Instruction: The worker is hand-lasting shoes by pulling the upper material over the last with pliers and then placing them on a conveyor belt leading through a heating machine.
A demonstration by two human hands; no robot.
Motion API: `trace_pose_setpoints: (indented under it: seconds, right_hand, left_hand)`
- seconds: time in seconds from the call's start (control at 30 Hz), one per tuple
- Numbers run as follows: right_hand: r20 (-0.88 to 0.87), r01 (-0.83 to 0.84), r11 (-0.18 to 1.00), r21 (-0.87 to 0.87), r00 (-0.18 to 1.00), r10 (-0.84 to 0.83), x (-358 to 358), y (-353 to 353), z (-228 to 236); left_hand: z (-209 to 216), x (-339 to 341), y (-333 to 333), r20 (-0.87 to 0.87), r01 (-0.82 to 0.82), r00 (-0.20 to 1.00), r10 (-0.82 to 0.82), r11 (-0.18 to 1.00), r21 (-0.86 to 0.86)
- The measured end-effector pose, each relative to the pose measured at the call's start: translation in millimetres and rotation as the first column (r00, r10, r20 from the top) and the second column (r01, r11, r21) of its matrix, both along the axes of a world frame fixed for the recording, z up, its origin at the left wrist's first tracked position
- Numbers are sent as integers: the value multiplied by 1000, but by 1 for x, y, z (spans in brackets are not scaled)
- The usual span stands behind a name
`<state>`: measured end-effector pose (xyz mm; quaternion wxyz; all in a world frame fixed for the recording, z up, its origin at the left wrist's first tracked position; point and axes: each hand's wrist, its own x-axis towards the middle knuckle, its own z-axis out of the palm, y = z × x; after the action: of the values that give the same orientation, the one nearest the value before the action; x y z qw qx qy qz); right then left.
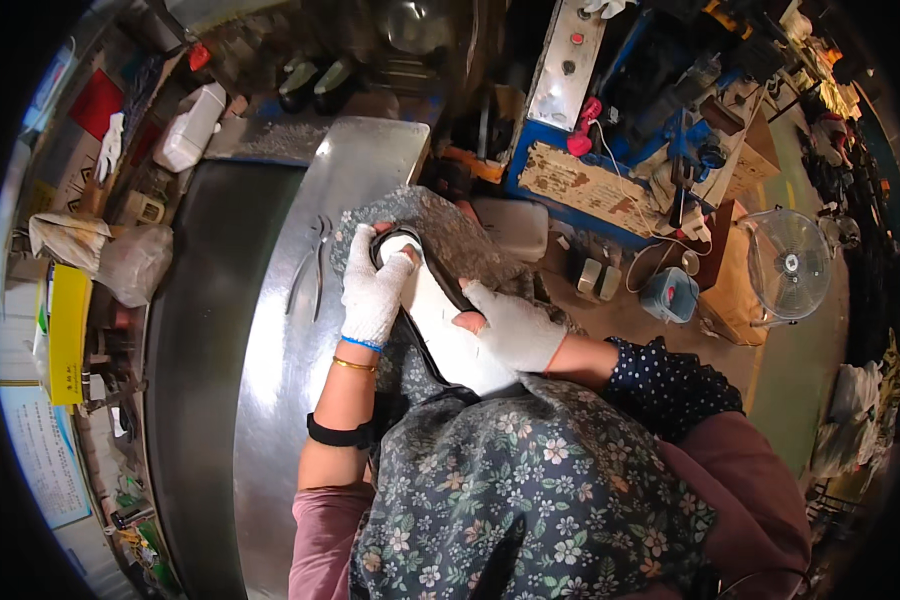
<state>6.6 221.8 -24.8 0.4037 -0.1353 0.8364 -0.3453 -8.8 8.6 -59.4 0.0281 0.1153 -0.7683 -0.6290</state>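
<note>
Over my lap lies an unsoled shoe (438,318), bottom up, with a long white insole face and a black upper edge folded around it. My left hand (372,298), in a white fingerless glove, grips its far end, the thumb pressing on the white face. My right hand (515,328), gloved the same way, clasps the shoe's right side about midway, thumb on the white face. The near end rests against my floral apron (530,480). Left of my left hand, a pair of metal pincers (313,268) lies on the metal table, apart from both hands.
The shiny metal table (270,400) runs along my left beside a dark conveyor belt (205,400). Dark shoes (332,85) stand at the back. A blue machine frame (530,160), a blue bin (669,296) and a standing fan (788,263) are to the right.
</note>
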Motion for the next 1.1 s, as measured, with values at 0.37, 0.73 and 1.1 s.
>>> trace_pose_setpoints:
  seconds: [0.37,0.73,1.1]
  right_hand:
    - [-148,116,910,-398,971,-188,7,-53,-40]
    - [-40,250,732,-634,934,-354,14,-55,-64]
    - [-236,46,800,-598,944,-230,13,-43,-65]
  left_hand:
    - [4,51,-8,120,-73,974,191,769,-635]
    - [5,110,-21,141,94,990,-19,833,-546]
    - [-67,50,-50,157,-83,984,80,997,11]
